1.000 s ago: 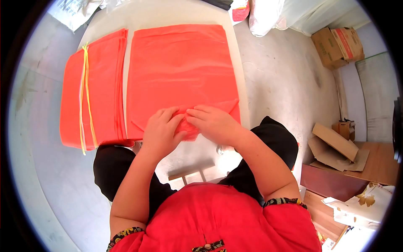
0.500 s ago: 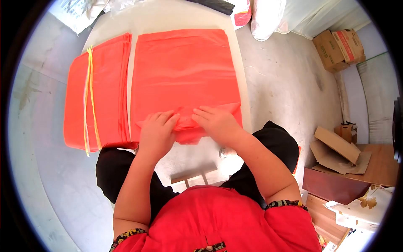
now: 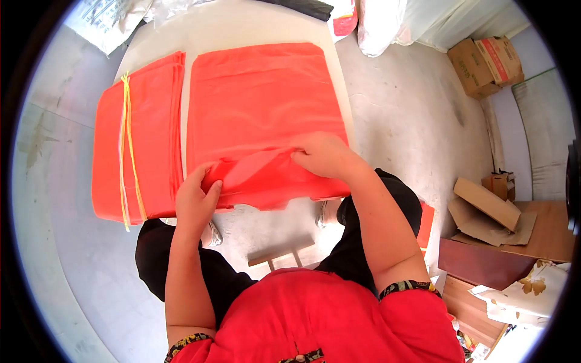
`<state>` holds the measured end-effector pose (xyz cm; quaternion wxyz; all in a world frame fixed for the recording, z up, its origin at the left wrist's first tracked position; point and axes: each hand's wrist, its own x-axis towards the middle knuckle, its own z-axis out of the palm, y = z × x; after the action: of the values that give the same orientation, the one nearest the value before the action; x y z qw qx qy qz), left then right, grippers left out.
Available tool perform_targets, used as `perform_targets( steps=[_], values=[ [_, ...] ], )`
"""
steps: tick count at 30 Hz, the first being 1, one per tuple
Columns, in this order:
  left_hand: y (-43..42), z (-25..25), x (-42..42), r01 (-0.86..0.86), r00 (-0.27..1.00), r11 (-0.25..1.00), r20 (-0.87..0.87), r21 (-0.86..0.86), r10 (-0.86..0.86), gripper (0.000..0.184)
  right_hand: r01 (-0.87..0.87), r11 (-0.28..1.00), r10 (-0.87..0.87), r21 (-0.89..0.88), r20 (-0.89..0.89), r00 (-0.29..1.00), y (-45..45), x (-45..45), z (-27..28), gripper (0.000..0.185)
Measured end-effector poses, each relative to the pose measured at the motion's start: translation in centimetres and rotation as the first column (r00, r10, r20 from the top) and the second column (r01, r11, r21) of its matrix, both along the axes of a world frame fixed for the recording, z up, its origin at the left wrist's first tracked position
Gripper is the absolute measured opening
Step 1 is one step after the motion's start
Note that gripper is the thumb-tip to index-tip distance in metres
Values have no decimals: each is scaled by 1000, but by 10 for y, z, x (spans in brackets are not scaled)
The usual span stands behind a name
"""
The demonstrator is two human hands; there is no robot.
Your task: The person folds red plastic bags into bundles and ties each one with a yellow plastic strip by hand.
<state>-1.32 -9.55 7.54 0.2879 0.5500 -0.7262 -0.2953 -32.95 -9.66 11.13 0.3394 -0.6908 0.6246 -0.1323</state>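
Note:
A stack of thin red plastic bags (image 3: 263,91) lies flat on the table in front of me. The near edge of the top red plastic bag (image 3: 257,175) is lifted and rumpled between my hands. My left hand (image 3: 198,196) is closed on its left part, thumb toward the right. At the right, my right hand (image 3: 324,154) pinches the raised edge, its fingertips partly hidden in the folds. Left of this stack lies a second, folded red stack (image 3: 154,133), with yellow and white ties (image 3: 128,151) laid lengthwise across it.
The pale table (image 3: 242,27) has a black roll (image 3: 302,7) at its far edge. White sacks (image 3: 378,27) stand beyond it. Cardboard boxes (image 3: 484,66) sit by the right wall, and an opened carton (image 3: 487,215) rests on a wooden cabinet (image 3: 551,227). My knees are under the near edge.
My hands have moved apart, the left one leftward and down, the right one slightly up and rightward. The bag's near edge, bunched between them before, is now spread wider and raised.

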Motion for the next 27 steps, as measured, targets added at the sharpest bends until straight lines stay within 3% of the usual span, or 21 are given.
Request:
perform_targets(
  steps=[3,6,12,15,18,21,27],
  values=[
    [-7,-9,-1,-76,997,997,10,3,76,35,60,992,-61,-108,-9,998,-13,0,-17,26],
    [-14,-19,-6,-132,985,990,103,-57,137,28,51,936,-93,-349,-106,990,-13,7,-29,30],
    [-20,-17,-18,-164,946,984,273,-68,176,20,-339,867,276,-366,-214,937,15,9,-24,46],
    [-20,-24,-12,-22,969,980,238,-199,69,34,-324,901,191,-289,-407,894,35,-2,-30,59],
    [-7,-11,-14,141,926,930,378,-341,-2,49,-323,928,234,-186,-383,894,33,-21,-33,67],
    [4,-4,-15,193,914,952,396,-239,-86,54,-338,902,222,-269,-384,896,39,-31,-42,63],
    [-1,-20,-5,150,924,961,379,-233,-52,49,-324,863,130,-388,-448,885,47,-43,-59,58]
  ],
)
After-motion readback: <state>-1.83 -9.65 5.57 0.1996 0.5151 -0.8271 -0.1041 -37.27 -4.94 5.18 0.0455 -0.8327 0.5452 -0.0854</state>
